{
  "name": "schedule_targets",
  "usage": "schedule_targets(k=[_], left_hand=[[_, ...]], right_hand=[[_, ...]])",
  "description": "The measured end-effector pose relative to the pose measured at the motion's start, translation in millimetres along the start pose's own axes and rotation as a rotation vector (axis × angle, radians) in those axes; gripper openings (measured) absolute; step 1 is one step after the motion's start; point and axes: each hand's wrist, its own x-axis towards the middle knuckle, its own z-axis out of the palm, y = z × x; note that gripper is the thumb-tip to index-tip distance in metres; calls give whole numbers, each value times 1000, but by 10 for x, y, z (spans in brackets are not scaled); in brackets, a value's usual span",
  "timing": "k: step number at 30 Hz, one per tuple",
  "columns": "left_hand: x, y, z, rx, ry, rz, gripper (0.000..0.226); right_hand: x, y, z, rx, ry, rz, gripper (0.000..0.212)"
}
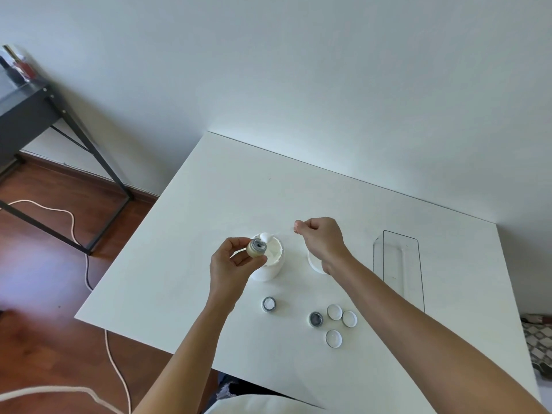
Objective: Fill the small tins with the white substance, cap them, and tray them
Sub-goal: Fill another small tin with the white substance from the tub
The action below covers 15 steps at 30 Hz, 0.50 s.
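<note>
My left hand (231,259) holds a small open tin (257,248) tilted over the big white jar (270,262) of white substance. A thin clear spatula (277,233) carries a blob of white substance (265,236) at the tin's rim; my right hand (321,239) pinches its other end. On the white table (185,264) stand a filled open tin (268,304) and an empty open tin (316,319). Three white caps (334,311), (349,318), (333,339) lie beside the empty tin. A clear tray (398,264) lies to the right with nothing in it.
The jar's white lid (315,262) lies partly hidden under my right wrist. A dark metal desk (35,115) stands at the left over a wooden floor with a white cable (71,222). The wall runs just behind the table.
</note>
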Motion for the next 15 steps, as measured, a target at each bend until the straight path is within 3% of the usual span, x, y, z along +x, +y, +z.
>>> schedule_targets(k=[5,10,15], left_hand=[[-4,39,13,-32,4,8,34],[3,67,-10,-58,16,6,33],[-1,61,-70,-79,43,-6,34]], right_hand=[[-139,-9,76,-168,110,-267,29],[-316,17,133,-304,216,-764,12],[-419,113,140,-646,357,-1235,7]])
